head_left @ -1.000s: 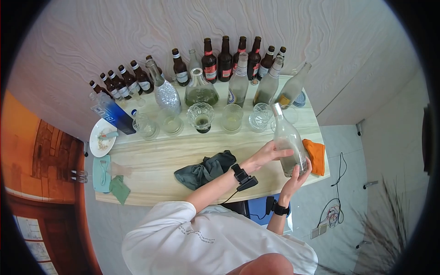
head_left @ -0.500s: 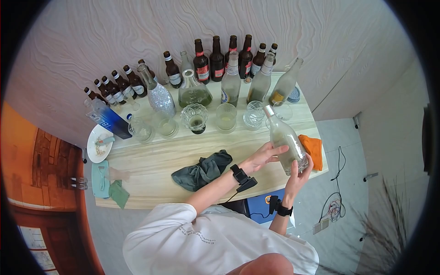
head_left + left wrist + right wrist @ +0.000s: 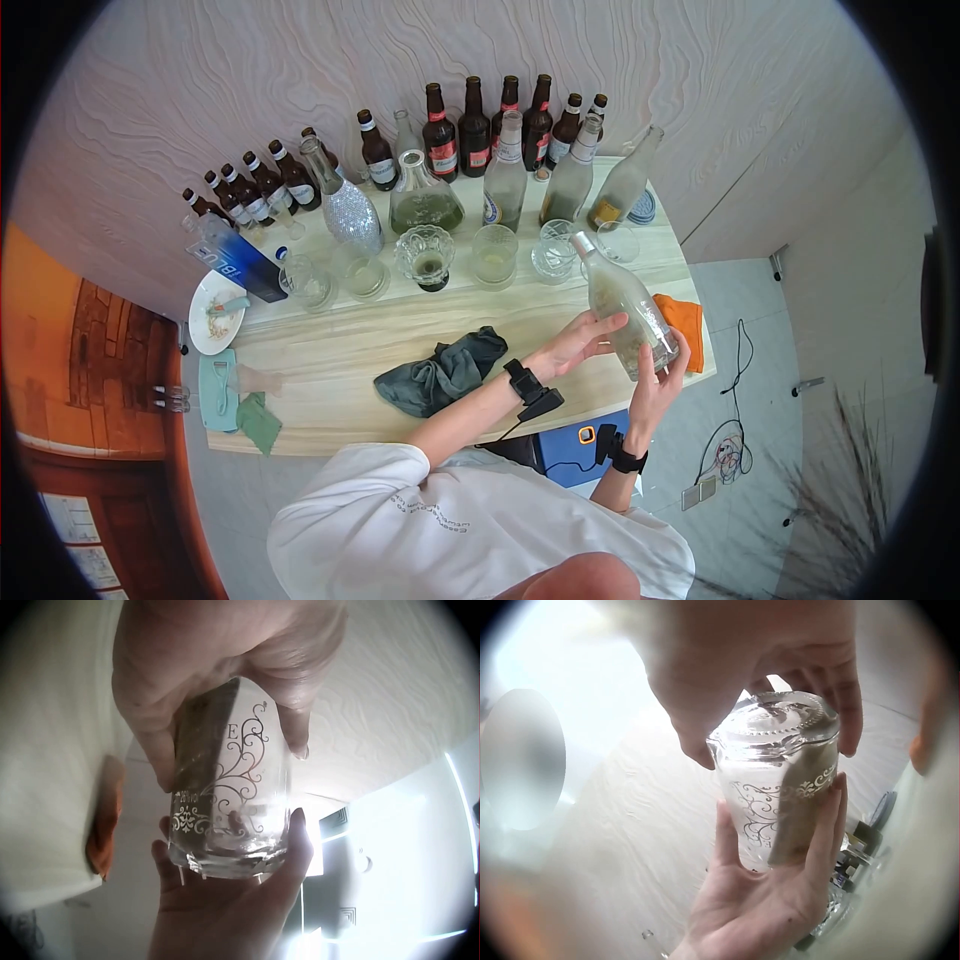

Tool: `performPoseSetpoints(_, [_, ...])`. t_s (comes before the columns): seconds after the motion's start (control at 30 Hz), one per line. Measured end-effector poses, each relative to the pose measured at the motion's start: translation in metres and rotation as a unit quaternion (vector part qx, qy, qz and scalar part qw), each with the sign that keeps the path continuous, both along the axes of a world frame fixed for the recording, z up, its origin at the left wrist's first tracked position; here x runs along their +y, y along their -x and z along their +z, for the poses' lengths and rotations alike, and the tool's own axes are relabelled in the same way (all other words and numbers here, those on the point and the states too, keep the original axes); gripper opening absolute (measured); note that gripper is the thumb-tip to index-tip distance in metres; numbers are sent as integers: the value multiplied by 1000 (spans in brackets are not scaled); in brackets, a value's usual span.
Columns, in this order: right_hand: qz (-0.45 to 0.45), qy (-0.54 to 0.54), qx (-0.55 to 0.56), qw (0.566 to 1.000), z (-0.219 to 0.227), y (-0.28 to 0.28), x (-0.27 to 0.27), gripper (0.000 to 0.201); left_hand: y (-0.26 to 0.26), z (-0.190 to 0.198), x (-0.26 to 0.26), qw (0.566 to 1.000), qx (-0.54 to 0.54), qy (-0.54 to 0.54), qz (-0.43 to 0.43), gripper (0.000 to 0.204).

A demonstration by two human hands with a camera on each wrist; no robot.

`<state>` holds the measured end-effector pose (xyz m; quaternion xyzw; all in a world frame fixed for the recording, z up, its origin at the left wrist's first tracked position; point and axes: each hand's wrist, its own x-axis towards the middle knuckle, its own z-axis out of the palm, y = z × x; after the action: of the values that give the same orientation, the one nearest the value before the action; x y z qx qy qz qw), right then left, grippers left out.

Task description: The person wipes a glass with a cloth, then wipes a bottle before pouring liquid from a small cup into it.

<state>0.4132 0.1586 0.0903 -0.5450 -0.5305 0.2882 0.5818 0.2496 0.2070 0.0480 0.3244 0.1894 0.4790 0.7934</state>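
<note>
Both hands hold a clear glass bottle (image 3: 630, 305) above the table's right part, its neck tilted toward the back left. My left hand (image 3: 580, 342) grips the lower body from the left, thumb across the front. At the base, my right hand (image 3: 660, 378) holds the bottle with thumb and fingers on either side. A printed scroll pattern (image 3: 241, 769) covers the glass in the left wrist view. The right wrist view shows the thick base (image 3: 776, 724) with its beaded ring, between the right thumb and fingers.
An orange cloth (image 3: 685, 330) lies at the table's right edge, a dark cloth (image 3: 440, 372) near the middle. Several drinking glasses (image 3: 493, 258) stand in a row, with bottles (image 3: 505, 180) behind them. At the left are a white plate (image 3: 212, 335) and a teal board (image 3: 217, 400).
The head view has shifted slightly, moving the scene a little left. My right hand has shifted on the bottle's base, its thumb now higher up the side. My left hand keeps its grip.
</note>
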Motion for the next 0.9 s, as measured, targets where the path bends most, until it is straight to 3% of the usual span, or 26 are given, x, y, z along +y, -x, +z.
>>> performPoseSetpoints(0.9, [-13, 4, -50, 999, 20, 8, -2, 54, 0, 3, -3, 1000, -29, 6, 3, 86])
